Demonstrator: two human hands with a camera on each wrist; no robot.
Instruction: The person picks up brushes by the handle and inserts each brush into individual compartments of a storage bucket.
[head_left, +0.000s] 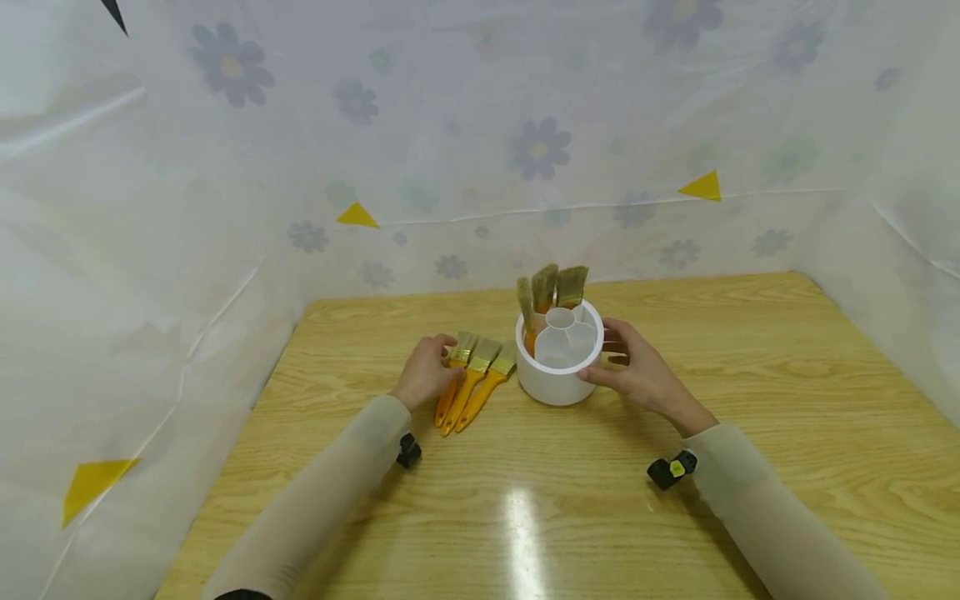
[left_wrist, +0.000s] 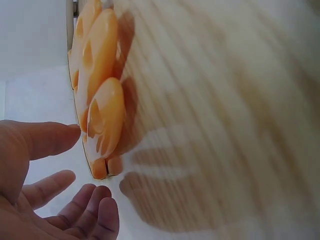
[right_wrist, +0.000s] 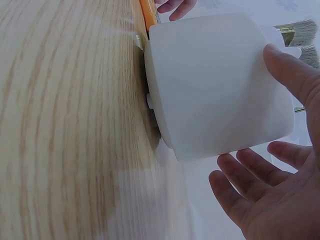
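The left hand [head_left: 426,371] rested over the ferrule end of the leftmost of three loose brushes [head_left: 472,379]; its fingers were loosely spread in the left wrist view, and no firm grip could be confirmed. The right hand [head_left: 637,371] cupped the side of the white holder [head_left: 558,367], thumb on the near wall, fingers relaxed rather than clamped, evidently steadying it.

The loose brushes lay side by side on the desk [head_left: 525,517], orange handles toward the person, just left of the holder. Three further brushes [head_left: 551,292] stood bristles-up in the holder's rear compartments; the front compartments were vacant. A flower-printed sheet [head_left: 480,125] enclosed the desk.
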